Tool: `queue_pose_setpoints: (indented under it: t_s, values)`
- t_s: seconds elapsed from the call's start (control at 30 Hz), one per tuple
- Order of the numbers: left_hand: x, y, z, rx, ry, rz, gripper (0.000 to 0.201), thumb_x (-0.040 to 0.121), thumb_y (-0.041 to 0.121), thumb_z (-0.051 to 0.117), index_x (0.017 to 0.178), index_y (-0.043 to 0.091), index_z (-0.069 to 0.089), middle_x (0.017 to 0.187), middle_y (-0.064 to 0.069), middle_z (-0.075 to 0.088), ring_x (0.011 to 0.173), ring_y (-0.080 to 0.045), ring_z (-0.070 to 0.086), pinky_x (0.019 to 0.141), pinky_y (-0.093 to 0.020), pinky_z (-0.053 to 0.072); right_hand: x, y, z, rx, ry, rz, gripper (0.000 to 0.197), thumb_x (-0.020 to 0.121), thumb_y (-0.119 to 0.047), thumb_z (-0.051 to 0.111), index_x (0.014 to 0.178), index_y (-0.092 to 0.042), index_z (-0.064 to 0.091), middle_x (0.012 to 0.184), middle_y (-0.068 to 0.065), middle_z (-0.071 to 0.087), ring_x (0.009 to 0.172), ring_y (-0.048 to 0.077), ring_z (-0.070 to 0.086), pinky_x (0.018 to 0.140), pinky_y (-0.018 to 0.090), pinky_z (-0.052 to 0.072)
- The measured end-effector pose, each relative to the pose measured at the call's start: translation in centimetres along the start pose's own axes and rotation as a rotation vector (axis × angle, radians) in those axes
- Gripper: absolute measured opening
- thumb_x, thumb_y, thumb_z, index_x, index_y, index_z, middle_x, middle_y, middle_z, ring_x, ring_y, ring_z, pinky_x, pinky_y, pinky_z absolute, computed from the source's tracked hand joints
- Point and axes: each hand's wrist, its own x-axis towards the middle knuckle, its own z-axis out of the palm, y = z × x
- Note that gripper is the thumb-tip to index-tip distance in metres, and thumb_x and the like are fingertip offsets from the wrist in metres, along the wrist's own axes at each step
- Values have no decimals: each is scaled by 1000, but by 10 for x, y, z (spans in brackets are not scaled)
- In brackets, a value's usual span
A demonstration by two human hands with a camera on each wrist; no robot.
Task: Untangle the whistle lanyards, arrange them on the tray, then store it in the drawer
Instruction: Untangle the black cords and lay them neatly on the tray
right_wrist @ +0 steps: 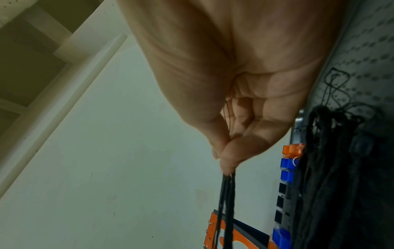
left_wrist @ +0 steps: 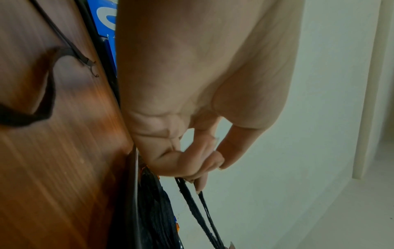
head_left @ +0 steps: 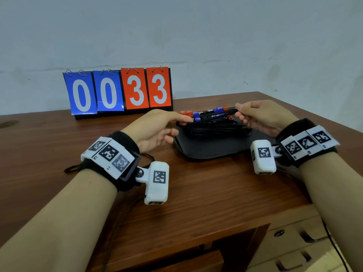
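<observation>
While both hands are pinching the same black cord (head_left: 215, 112) taut between them, the left hand (head_left: 157, 128) is gripping one end with thumb and fingertips (left_wrist: 210, 161) and the right hand (head_left: 261, 118) is nipping the other end between thumb and forefinger. Below the stretched cord, most lanyards (head_left: 218, 129) are already lying bundled on the black tray (head_left: 208, 148), with orange, blue and black whistles (head_left: 198, 114) lining its far edge. I judge the untangling is nearly finished; laying this cord down is remaining, and the tray is not yet going into a drawer (head_left: 294, 238).
</observation>
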Motion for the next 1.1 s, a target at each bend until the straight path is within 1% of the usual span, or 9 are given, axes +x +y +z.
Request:
queue_pose_setpoints:
  t_s: [0.1,0.2,0.4,0.53,0.63,0.73,0.97,1.03,1.1]
  values:
    - [-1,-1,2,-18,5,1,36,87,16,76,121,6,72,117,-7,68,61,-6,48,45,-15,35,1,1,-1,17,11,1,15,98,-13,62,86,-4,64,66,1,69,55,5,58,55,13,51]
    - [-1,-2,2,-58,7,4,32,90,14,73,121,5,73,118,-9,70,63,-7,56,47,-16,38,1,-1,-2,32,38,21,11,97,-10,62,89,-4,64,65,2,71,55,5,60,55,14,52]
    - [-1,-2,2,-66,38,23,30,95,14,67,122,3,72,132,-11,67,74,-12,71,49,-17,44,1,0,-4,3,77,50,9,97,-9,63,91,-3,65,72,5,71,54,5,62,53,14,52]
    - [-5,2,5,-23,42,33,32,93,18,71,123,7,72,129,-10,70,75,-11,71,53,-18,45,-2,-3,-4,-48,109,72,9,96,-14,66,94,-5,67,77,6,72,54,4,63,50,13,51]
    - [-7,5,3,20,46,35,31,90,22,75,119,12,75,128,-7,71,75,-10,69,53,-18,45,-5,-5,-3,-92,137,90,12,97,-22,66,99,-11,68,78,3,74,47,0,60,41,11,43]
    - [-9,8,3,65,41,36,29,88,27,77,115,16,78,125,-4,73,74,-8,66,54,-19,43,-6,-7,-2,-140,132,85,17,97,-28,65,104,-14,70,72,-1,75,42,0,55,37,11,38]
    - [-12,15,-2,310,130,127,21,94,30,69,108,17,80,114,-5,76,67,-7,62,61,-23,44,-8,-8,1,-188,28,14,19,101,-20,56,109,-15,72,63,-8,67,45,-1,53,41,10,38]
    - [-11,15,-10,367,177,143,19,97,26,64,105,20,80,109,-5,77,73,-9,63,67,-25,44,-8,-8,3,-206,-14,25,22,102,-21,55,114,-12,71,65,-7,67,46,0,54,42,11,39]
    - [-10,15,-19,430,246,121,20,99,27,61,100,24,81,106,0,79,84,-11,65,81,-30,46,-10,-9,5,-229,-93,49,24,102,-24,55,116,-11,70,69,-5,69,49,1,56,44,12,41]
